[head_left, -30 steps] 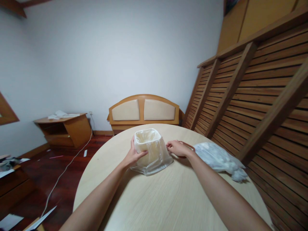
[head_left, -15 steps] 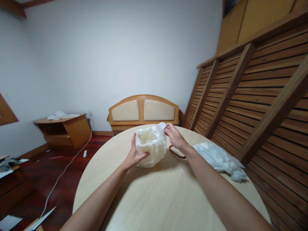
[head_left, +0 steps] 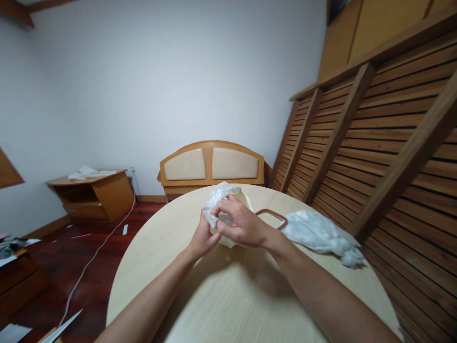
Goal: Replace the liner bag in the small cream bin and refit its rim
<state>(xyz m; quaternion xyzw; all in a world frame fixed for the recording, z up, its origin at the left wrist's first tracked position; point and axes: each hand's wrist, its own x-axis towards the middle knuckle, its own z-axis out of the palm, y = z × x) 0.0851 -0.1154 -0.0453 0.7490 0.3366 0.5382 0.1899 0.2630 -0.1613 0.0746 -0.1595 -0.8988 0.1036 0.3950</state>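
Observation:
A small cream bin [head_left: 246,202] wrapped in a thin clear plastic bag [head_left: 216,197] is held a little above the round pale wooden table [head_left: 228,295]. My left hand [head_left: 203,237] grips its near left side from below. My right hand [head_left: 240,224] reaches across the top, fingers pinched on the bunched plastic, and hides most of the bin. A reddish-brown square ring [head_left: 273,216] lies flat on the table just right of the bin.
A bundle of clear plastic bags [head_left: 321,236] lies on the table's right side, next to slatted wooden frames [head_left: 374,143] leaning against the wall. Behind the table stands a padded headboard [head_left: 212,164]. A low wooden stand [head_left: 94,190] and a white cable [head_left: 96,252] are at left.
The bin stood on the table with the bag hanging down its sides. Both hands lifted it, and my right hand swept from the right side across the top, gathering the plastic.

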